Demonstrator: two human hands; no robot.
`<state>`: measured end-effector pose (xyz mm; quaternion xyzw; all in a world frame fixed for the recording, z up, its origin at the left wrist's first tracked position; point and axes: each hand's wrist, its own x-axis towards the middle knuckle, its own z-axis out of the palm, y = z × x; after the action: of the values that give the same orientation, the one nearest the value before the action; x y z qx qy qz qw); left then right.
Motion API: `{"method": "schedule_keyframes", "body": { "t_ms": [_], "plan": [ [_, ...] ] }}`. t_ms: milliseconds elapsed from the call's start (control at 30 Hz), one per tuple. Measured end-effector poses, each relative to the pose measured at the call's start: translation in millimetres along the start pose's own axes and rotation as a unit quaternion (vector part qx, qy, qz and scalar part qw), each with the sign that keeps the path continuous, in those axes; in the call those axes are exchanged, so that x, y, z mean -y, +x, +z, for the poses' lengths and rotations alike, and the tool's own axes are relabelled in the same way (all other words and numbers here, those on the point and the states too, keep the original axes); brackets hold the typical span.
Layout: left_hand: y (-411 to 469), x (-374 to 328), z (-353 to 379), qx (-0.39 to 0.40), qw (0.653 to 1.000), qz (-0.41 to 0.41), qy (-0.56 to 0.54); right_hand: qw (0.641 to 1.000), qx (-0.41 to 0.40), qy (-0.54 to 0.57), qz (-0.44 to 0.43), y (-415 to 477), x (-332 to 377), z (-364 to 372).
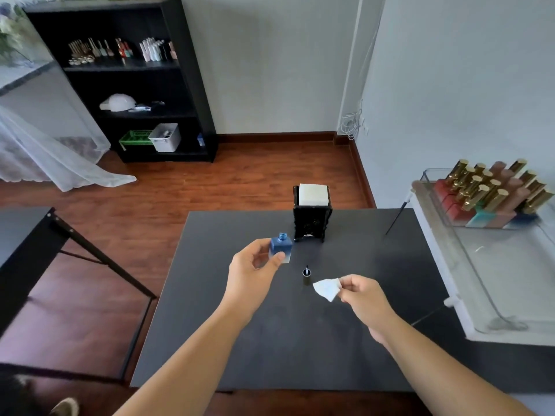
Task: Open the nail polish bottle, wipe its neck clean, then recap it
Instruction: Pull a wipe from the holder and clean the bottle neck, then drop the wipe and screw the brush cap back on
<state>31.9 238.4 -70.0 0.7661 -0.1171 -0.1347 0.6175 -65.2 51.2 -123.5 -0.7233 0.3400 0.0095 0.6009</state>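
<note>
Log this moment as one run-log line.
left hand: holds open bottle | right hand: holds wipe | cap: on table

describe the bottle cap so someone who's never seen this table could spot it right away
On the black table, find the black holder of white pads at the far edge, then come toward the hands. The cap stands between the blue bottle in the left hand and the white wipe in the right hand. It is small and dark, with its brush pointing up.

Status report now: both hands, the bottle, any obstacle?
Left hand holds open blue bottle. Right hand pinches white wipe. Cap standing on table between them. Path clear.
</note>
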Motion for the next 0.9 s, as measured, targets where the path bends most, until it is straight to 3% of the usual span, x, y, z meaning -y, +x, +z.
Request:
{"method": "schedule_keyframes", "body": {
  "t_ms": [133, 333, 500, 667, 900],
  "plan": [
    [-0.1, 13.1, -5.2, -0.005, 1.0, -0.021, 0.008, 0.999, 0.025, -0.041, 0.008, 11.7, -15.4, 5.5],
    [1.0, 26.1, -13.2, -0.021, 0.999, -0.046, 0.012, 0.991, -0.056, -0.118, -0.01, 28.8, -23.5, 2.3],
    [1.3, 29.2, -16.6, -0.026, 0.998, -0.053, 0.008, 0.984, 0.005, -0.162, -0.076, 37.6, -17.6, 10.9],
    [0.6, 30.7, -21.4, -0.022, 0.998, -0.063, 0.011, 0.978, 0.07, -0.182, -0.077, 46.4, -13.5, 18.2],
    [-2.4, 33.6, -24.7, -0.018, 0.998, -0.067, 0.008, 0.973, 0.075, -0.183, -0.115, 58.7, -10.2, 36.8]
  ]
}}
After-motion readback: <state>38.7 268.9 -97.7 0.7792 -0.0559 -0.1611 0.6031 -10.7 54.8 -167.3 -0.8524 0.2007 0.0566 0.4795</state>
